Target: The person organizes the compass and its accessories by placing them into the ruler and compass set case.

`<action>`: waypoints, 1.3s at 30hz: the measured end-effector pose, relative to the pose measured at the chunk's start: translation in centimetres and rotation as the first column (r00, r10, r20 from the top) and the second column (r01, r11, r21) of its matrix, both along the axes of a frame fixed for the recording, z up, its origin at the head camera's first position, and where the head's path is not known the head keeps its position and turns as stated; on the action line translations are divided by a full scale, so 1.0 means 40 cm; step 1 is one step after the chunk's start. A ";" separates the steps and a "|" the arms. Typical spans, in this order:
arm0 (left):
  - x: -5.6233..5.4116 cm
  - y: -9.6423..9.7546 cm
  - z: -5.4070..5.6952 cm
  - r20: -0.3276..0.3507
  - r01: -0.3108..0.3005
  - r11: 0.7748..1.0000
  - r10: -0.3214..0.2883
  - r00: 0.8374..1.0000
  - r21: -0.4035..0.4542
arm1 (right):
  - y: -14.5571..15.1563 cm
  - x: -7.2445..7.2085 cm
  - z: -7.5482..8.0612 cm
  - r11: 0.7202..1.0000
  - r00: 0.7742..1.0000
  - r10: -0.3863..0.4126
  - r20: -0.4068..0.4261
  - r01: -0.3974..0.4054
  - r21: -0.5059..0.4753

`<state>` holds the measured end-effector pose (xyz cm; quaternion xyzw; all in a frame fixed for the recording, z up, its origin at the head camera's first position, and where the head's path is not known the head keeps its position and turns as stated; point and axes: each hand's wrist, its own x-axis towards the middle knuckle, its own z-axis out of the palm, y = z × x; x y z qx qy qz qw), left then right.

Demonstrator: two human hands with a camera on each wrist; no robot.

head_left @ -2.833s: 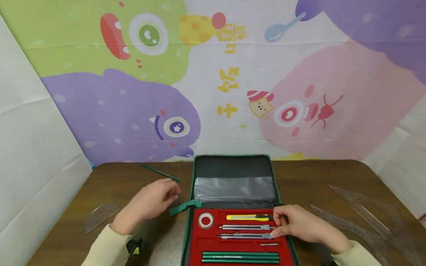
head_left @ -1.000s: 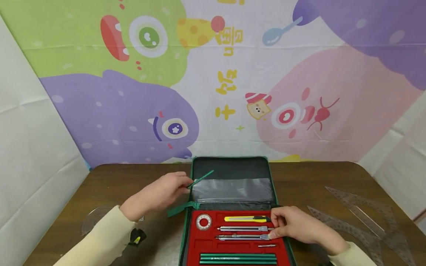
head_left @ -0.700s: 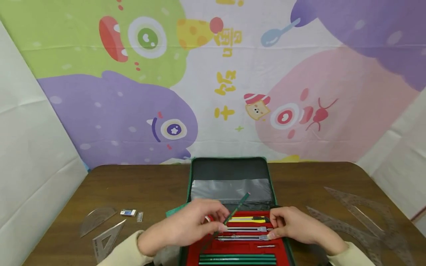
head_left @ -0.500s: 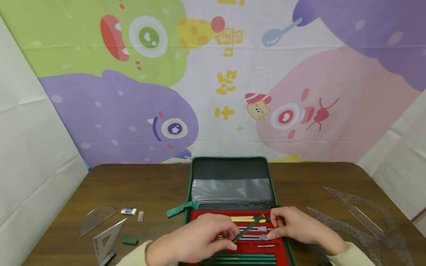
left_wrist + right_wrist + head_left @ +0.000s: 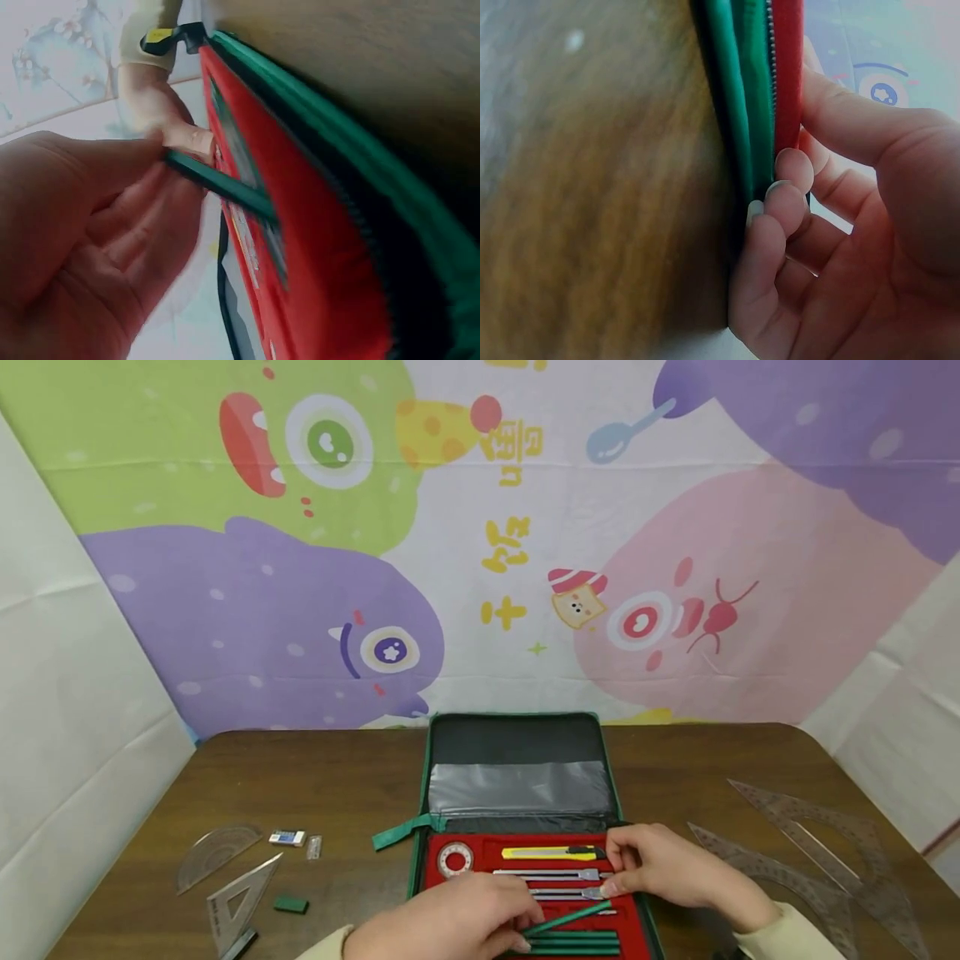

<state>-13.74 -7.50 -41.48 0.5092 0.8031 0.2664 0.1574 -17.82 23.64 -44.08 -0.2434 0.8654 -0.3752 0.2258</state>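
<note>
An unzipped green case (image 5: 517,739) lies open, its red tray (image 5: 637,935) facing up. My left hand (image 5: 457,922) pinches a green pencil (image 5: 573,917) between thumb and fingers, slanting low over the tray. Under it, several matching pencils (image 5: 577,943) lie in a row. In the left wrist view the held pencil (image 5: 225,186) points at the red surface. My right hand (image 5: 675,872) grips the case's right side; the right wrist view shows its thumb and fingers around the zippered edge (image 5: 761,97). A yellow utility knife (image 5: 551,853) and metal compasses (image 5: 551,876) sit nearby in recesses.
Left of the case lie a clear protractor (image 5: 217,856), a set square (image 5: 243,902), an eraser (image 5: 287,837) and a green block (image 5: 291,904). Large clear drawing templates (image 5: 832,843) lie at the right. A green strap (image 5: 401,833) sticks out leftward from the case.
My left hand has picked up the pencil from the back left of the table, carried it rightward and lowered it over the tray. My right hand has stayed at the case's edge.
</note>
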 end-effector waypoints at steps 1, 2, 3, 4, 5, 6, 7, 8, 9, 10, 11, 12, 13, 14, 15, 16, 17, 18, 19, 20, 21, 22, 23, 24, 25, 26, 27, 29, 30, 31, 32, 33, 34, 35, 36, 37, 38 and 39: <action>0.000 -0.002 -0.005 0.001 0.003 1.000 -0.003 1.000 -0.014 | -0.001 -0.001 -0.001 1.000 1.000 -0.001 -0.004 0.001 0.008; 0.000 -0.003 -0.009 -0.005 0.006 1.000 -0.006 1.000 -0.031 | -0.001 -0.002 -0.001 1.000 1.000 -0.002 -0.008 0.002 0.017; 0.001 -0.005 -0.013 -0.006 0.011 0.999 -0.011 1.000 -0.042 | -0.002 -0.002 -0.002 1.000 1.000 -0.003 -0.013 0.003 0.026; 0.001 -0.006 -0.017 -0.006 0.016 0.999 -0.017 1.000 -0.048 | -0.002 -0.003 -0.003 1.000 1.000 -0.002 -0.017 0.003 0.028; 0.002 -0.007 -0.021 -0.005 0.021 0.999 -0.021 1.000 -0.050 | -0.003 -0.004 -0.003 1.000 1.000 -0.001 -0.021 0.002 0.027; 0.003 -0.009 -0.025 -0.008 0.025 0.998 -0.026 1.000 -0.051 | -0.004 -0.005 -0.004 1.000 1.000 -0.001 -0.023 0.002 0.029; 0.003 -0.010 -0.030 -0.008 0.029 0.998 -0.029 1.000 -0.054 | -0.005 -0.005 -0.004 1.000 1.000 0.001 -0.024 0.000 0.031; 0.003 -0.011 -0.037 -0.021 0.035 0.998 -0.036 0.999 -0.059 | -0.006 -0.005 -0.003 1.000 1.000 0.002 -0.020 -0.002 0.025; 0.001 -0.012 -0.045 -0.026 0.039 0.998 -0.041 0.999 -0.058 | -0.008 -0.006 -0.002 1.000 1.000 0.001 -0.015 -0.001 0.019; -0.004 -0.014 -0.063 -0.046 0.046 0.997 -0.048 0.998 -0.055 | -0.009 -0.006 -0.001 1.000 1.000 0.003 -0.010 -0.003 0.011; -0.006 -0.015 -0.072 -0.059 0.050 0.997 -0.054 0.997 -0.057 | -0.010 -0.007 -0.001 1.000 1.000 0.001 -0.003 -0.001 0.013; -0.010 -0.016 -0.089 -0.079 0.056 0.997 -0.060 0.995 -0.054 | -0.010 -0.008 0.000 1.000 1.000 0.000 0.002 0.000 0.010; -0.014 -0.017 -0.105 -0.095 0.063 0.997 -0.067 0.993 -0.049 | -0.010 -0.008 0.000 1.000 1.000 0.000 0.004 0.000 0.008; -0.015 -0.019 -0.110 -0.100 0.067 0.997 -0.071 0.992 -0.041 | -0.010 -0.009 0.000 1.000 1.000 -0.002 0.007 0.002 0.009; -0.016 -0.021 -0.112 -0.105 0.070 0.997 -0.074 0.992 -0.036 | -0.010 -0.010 0.001 1.000 1.000 -0.004 0.007 0.004 0.012; -0.015 -0.022 -0.113 -0.116 0.076 0.997 -0.079 0.990 -0.032 | -0.009 -0.010 0.000 1.000 1.000 -0.002 0.007 0.002 0.014; -0.012 -0.023 -0.108 -0.123 0.081 0.996 -0.084 0.989 -0.032 | -0.009 -0.011 0.000 1.000 1.000 -0.002 0.006 0.002 0.018; -0.010 -0.024 -0.104 -0.128 0.085 0.996 -0.088 0.988 -0.030 | -0.009 -0.011 0.001 1.000 1.000 0.001 0.003 -0.001 0.017; -0.006 -0.024 -0.090 -0.125 0.087 0.996 -0.090 0.988 -0.030 | -0.009 -0.011 0.001 1.000 1.000 0.002 -0.001 -0.002 0.019; -0.001 -0.024 -0.076 -0.128 0.087 0.996 -0.090 0.988 -0.030 | -0.009 -0.011 0.002 1.000 1.000 0.003 -0.005 -0.003 0.022; 0.002 -0.024 -0.069 -0.145 0.088 0.996 -0.092 0.985 -0.034 | -0.009 -0.011 0.002 1.000 1.000 0.004 -0.006 -0.003 0.022; 0.005 -0.023 -0.064 -0.157 0.089 0.995 -0.094 0.983 -0.038 | -0.008 -0.011 0.003 1.000 1.000 0.002 -0.007 -0.002 0.025; 0.007 -0.021 -0.058 -0.166 0.089 0.995 -0.094 0.982 -0.042 | -0.007 -0.010 0.004 0.999 1.000 -0.002 -0.007 0.002 0.032; 0.011 -0.020 -0.047 -0.164 0.085 0.995 -0.092 0.982 -0.048 | -0.007 -0.009 0.004 0.999 1.000 -0.004 -0.007 0.005 0.036; 0.013 -0.019 -0.044 -0.169 0.085 0.995 -0.092 0.981 -0.049 | -0.005 -0.008 0.005 0.999 1.000 -0.007 -0.006 0.007 0.043; 0.014 -0.018 -0.043 -0.172 0.085 0.995 -0.093 0.981 -0.054 | -0.005 -0.007 0.005 0.999 1.000 -0.009 -0.004 0.009 0.048; 0.015 -0.017 -0.042 -0.172 0.086 0.995 -0.095 0.980 -0.059 | -0.003 -0.006 0.005 0.999 1.000 -0.012 0.000 0.012 0.051; 0.016 -0.017 -0.041 -0.176 0.089 0.994 -0.100 0.979 -0.068 | -0.001 -0.004 0.005 0.999 1.000 -0.011 0.003 0.011 0.052; 0.016 -0.018 -0.041 -0.176 0.091 0.993 -0.103 0.979 -0.074 | -0.001 -0.003 0.005 0.999 1.000 -0.010 0.004 0.010 0.048; 0.015 -0.019 -0.041 -0.179 0.094 0.992 -0.108 0.978 -0.082 | 0.000 -0.002 0.005 0.999 1.000 -0.009 0.003 0.009 0.045; 0.014 -0.020 -0.040 -0.184 0.099 0.991 -0.114 0.976 -0.091 | 0.001 -0.001 0.005 0.999 1.000 -0.009 0.004 0.009 0.042; 0.013 -0.022 -0.039 -0.191 0.105 0.990 -0.121 0.974 -0.095 | 0.001 -0.001 0.005 0.999 1.000 -0.009 0.003 0.009 0.040; 0.012 -0.025 -0.037 -0.191 0.112 0.989 -0.129 0.973 -0.097 | 0.001 -0.001 0.004 0.999 1.000 -0.009 0.004 0.009 0.038; 0.009 -0.030 -0.033 -0.200 0.116 0.988 -0.135 0.971 -0.104 | 0.001 0.000 0.004 0.999 1.000 -0.010 0.006 0.009 0.036; 0.006 -0.037 -0.028 -0.209 0.113 0.987 -0.134 0.969 -0.111 | 0.001 0.000 0.003 0.999 1.000 -0.010 0.007 0.009 0.035; 0.002 -0.045 -0.021 -0.210 0.102 0.989 -0.124 0.970 -0.112 | 0.001 0.000 0.002 0.999 1.000 -0.009 0.008 0.008 0.033; -0.003 -0.056 -0.014 -0.220 0.082 0.991 -0.104 0.970 -0.110 | 0.001 0.000 0.001 1.000 1.000 -0.007 0.011 0.007 0.031; -0.010 -0.068 -0.005 -0.225 0.053 0.993 -0.076 0.971 -0.106 | 0.000 0.000 0.001 1.000 1.000 -0.006 0.012 0.006 0.028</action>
